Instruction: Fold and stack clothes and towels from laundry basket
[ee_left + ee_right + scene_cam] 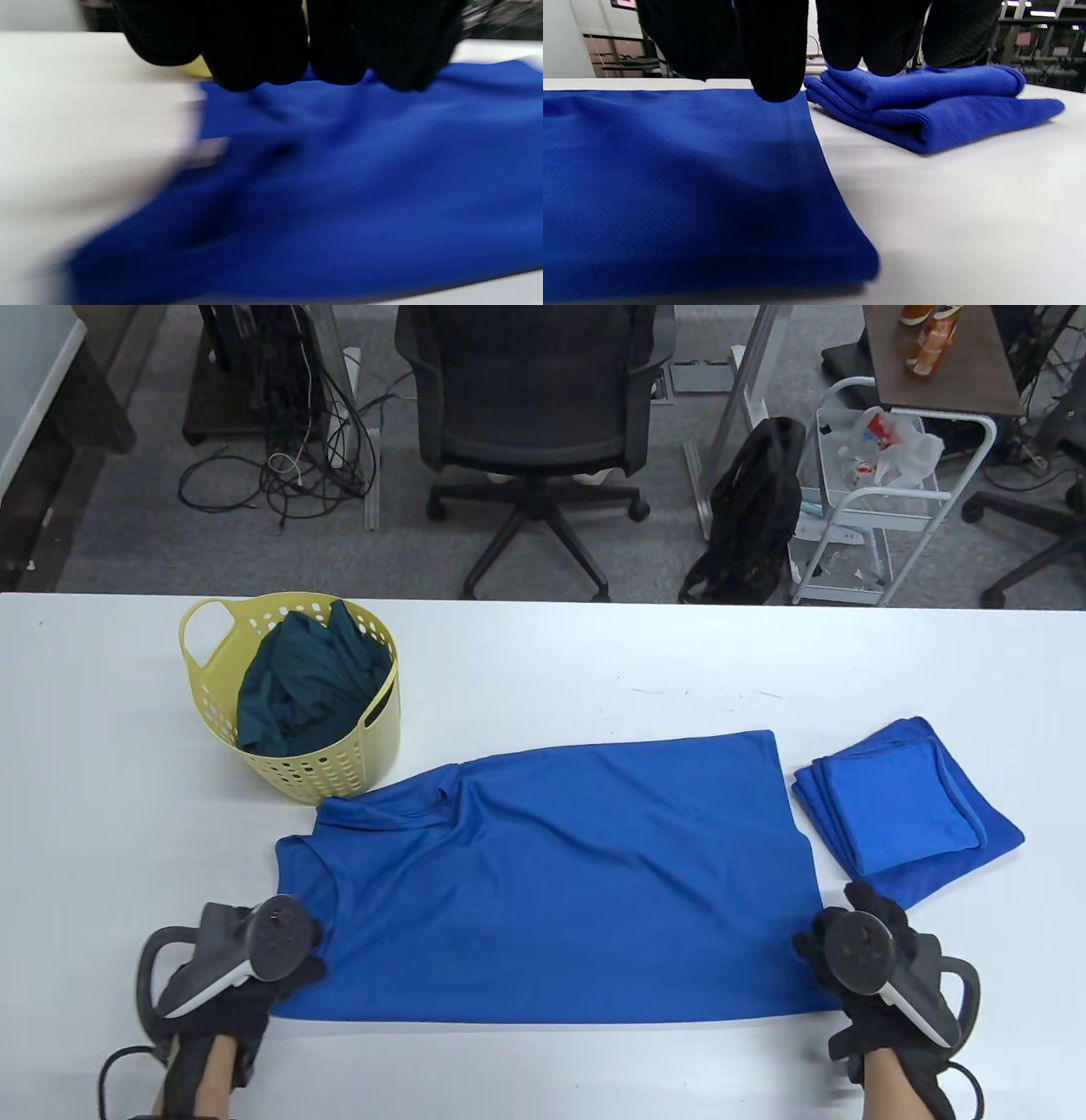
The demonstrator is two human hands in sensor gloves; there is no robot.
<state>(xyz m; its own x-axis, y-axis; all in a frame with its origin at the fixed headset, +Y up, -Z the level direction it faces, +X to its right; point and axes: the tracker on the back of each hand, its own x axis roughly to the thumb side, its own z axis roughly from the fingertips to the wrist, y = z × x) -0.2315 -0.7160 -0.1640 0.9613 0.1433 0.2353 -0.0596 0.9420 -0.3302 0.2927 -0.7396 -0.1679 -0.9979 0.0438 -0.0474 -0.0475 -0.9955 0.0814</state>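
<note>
The blue shirt (560,874) lies spread flat on the bench (102,814) for folding; the left hand (254,963) and right hand (857,954) sit at its near corners, whether gripping I cannot tell; folded towels (908,806) wait alongside, the basket (297,695) behind.

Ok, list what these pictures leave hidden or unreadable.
- Left hand grip on the blue shirt: table view, the tracker covers the fingers; left wrist view is motion-blurred.
- Right hand grip: tracker hides it in the table view; the right wrist view shows fingertips only.
- Dark green clothing: the yellow basket wall hides how much lies inside.
- Folded blue towels: count unclear.
</note>
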